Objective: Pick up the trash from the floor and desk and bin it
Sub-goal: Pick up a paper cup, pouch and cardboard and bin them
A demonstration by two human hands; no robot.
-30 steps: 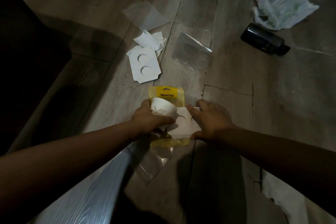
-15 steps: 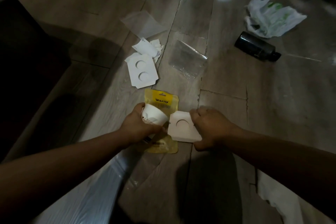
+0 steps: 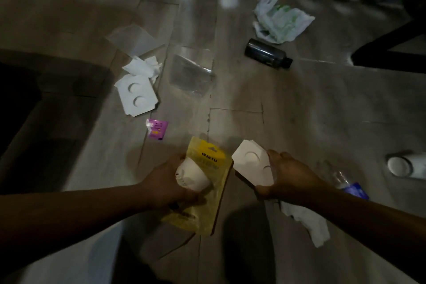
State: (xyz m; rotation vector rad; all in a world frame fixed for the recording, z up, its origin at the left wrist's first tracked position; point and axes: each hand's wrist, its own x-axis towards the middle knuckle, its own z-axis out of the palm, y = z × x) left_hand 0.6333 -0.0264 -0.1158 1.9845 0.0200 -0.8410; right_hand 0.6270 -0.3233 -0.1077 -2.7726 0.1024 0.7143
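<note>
Since the frame half a second back, the yellow pouch (image 3: 217, 188) had been lifted clear of the floor (image 3: 299, 110). The white card (image 3: 250, 163) had been pulled away from it to the right, so a gap was left between the two. A small purple sachet (image 3: 157, 128) had also come into view on the boards, beyond the pouch and off to its left.

The left hand (image 3: 161, 182) was wrapped round a white paper cup (image 3: 196, 174), which was held on its side. The pouch was clamped in that same hand, tilted, with its printed header pointed away and its lower end hung below the wrist. The right hand (image 3: 292, 175) was closed on the card, which was gripped along its right edge between thumb and fingers. One round cut-out was plainly shown and a second was half covered by the fingers.

Plenty of trash was left lying on the floor. A second white card with two holes (image 3: 137, 94) was seen beyond the sachet, touching a crumpled tissue (image 3: 144, 67), with a frosted plastic sheet (image 3: 136, 39) behind that. A clear plastic bag (image 3: 191, 76) was spread just right of those. Farther right, a black bottle (image 3: 267, 53) was laid on its side near a white-and-green carrier bag (image 3: 283, 18). Beside the right forearm, a blue-labelled clear bottle (image 3: 348, 185), a white tissue (image 3: 309, 221) and a white cup on its side (image 3: 405, 165) could be made out, though blurred.
</note>
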